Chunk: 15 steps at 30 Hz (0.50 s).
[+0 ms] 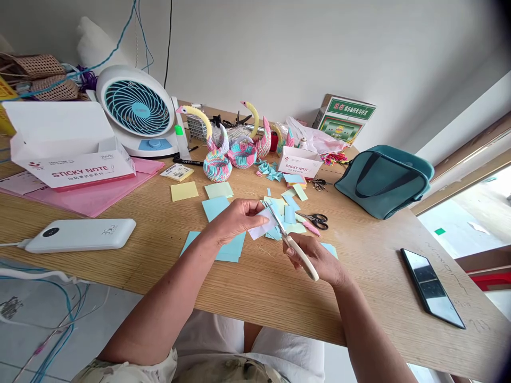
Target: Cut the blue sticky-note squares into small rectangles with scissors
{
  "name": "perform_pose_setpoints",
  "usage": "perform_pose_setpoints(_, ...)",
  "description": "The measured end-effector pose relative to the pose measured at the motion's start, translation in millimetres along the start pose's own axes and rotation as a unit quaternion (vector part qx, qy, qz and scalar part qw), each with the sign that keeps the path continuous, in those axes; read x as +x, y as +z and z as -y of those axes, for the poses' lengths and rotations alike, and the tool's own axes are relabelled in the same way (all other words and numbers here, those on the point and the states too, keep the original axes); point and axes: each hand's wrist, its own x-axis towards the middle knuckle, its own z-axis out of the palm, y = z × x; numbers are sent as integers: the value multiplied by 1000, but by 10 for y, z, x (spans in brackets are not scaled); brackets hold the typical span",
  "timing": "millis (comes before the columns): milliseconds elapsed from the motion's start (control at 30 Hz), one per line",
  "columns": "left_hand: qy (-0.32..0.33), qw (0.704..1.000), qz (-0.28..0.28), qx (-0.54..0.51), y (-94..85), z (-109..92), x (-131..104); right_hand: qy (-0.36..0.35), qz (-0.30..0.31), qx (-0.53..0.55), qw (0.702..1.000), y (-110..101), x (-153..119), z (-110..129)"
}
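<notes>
- In the head view, we are at a cutting step, as we judge it: our left hand (238, 215) grasps a small pale paper (259, 230) just above the counter (359, 260), and our right hand (315, 256) grips the white-handled scissors (302, 257) with the blades at the paper's right edge.
- We cannot tell how far the blades are parted or whether they have bitten into the paper.
- The next move seems to call for a steady squeeze of the handles, the paper kept flat and our left thumb clear of the blades.
- Our left forearm reaches in from 7 o'clock; the thumb lies on top of the paper, the fingers bent behind it, pinching its upper part.
- Our right forearm comes from 5 o'clock, the hand turned inward with the fingers curled at the handles, and the blades slant up toward 11 o'clock.
- Around the held paper, blue sheets (228, 251) lie at 8 o'clock, cut paper pieces (289, 215) at 2 o'clock, and dark-handled scissors (319, 221) at 3 o'clock, just beyond the pieces.
- Folded-paper swans (217, 166) stand farther off, between 11 and 12 o'clock.
</notes>
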Motion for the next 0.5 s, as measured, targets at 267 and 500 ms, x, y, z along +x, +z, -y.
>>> perform_pose_setpoints(267,18,1000,11,3,11,-9,-8,-18,8,16,1000,13,-3,9)
perform_pose_setpoints(500,28,999,15,2,7,-5,-20,-36,-12,-14,999,13,-18,41)
